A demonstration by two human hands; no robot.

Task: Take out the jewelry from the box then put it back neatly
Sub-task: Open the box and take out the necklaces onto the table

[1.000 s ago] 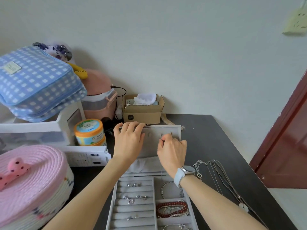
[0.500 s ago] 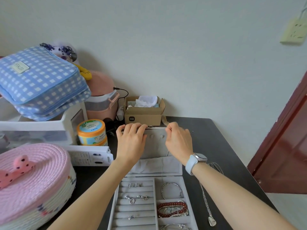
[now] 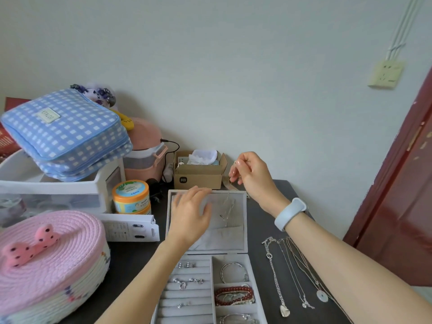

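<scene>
The grey jewelry box [image 3: 245, 258] stands open on the dark table, its lid [image 3: 243, 206] upright. My right hand [image 3: 251, 174] is raised above the lid's right corner and pinches a thin silver necklace [image 3: 227, 206], which hangs down in front of the lid's lining. My left hand [image 3: 190, 213] rests flat on the lid's inner face, fingers spread, holding nothing. In the box lie rings [image 3: 187, 281], silver bangles [image 3: 233, 272] and a red bead bracelet [image 3: 233, 295]. Several necklaces [image 3: 294, 277] lie stretched out on the table right of the box.
A brown cardboard box [image 3: 198, 176] stands behind the lid. An orange jar [image 3: 131, 197], a white carton [image 3: 131, 228], a pink woven basket [image 3: 46, 260] and a white organizer with a blue checked pouch [image 3: 65, 134] crowd the left. A red door [image 3: 402, 195] is at right.
My right hand has lifted up and to the right from the lid's top edge, drawing a thin necklace off the lid. The left hand slid a little lower on the lid.
</scene>
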